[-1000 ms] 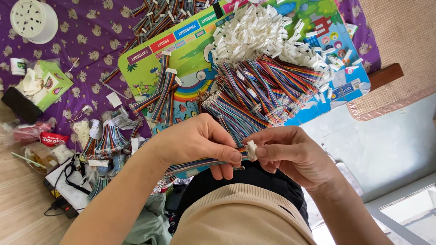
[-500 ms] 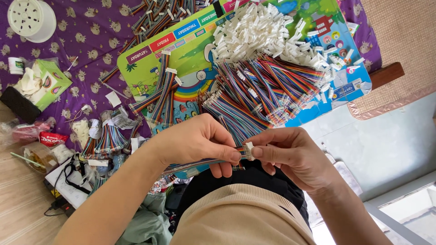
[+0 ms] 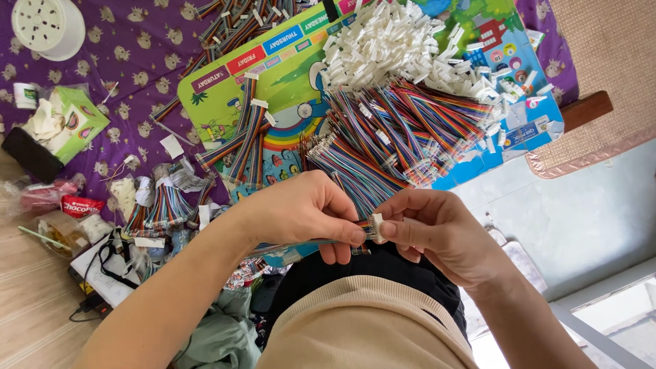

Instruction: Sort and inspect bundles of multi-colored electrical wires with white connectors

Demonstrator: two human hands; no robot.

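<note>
Purple cloth (image 3: 123, 75) backs both hands; left hand (image 3: 301, 212) and right hand (image 3: 437, 236) fingers pinch a striped ribbon cable (image 3: 301, 242), its white plug (image 3: 376, 226) mostly hidden.

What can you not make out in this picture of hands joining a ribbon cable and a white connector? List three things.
Head view:
- white connector: mostly hidden between the fingertips of the left hand and right hand.
- ribbon cable: its far end is covered by the left hand's forearm.
- Pins: too small to see.
</note>
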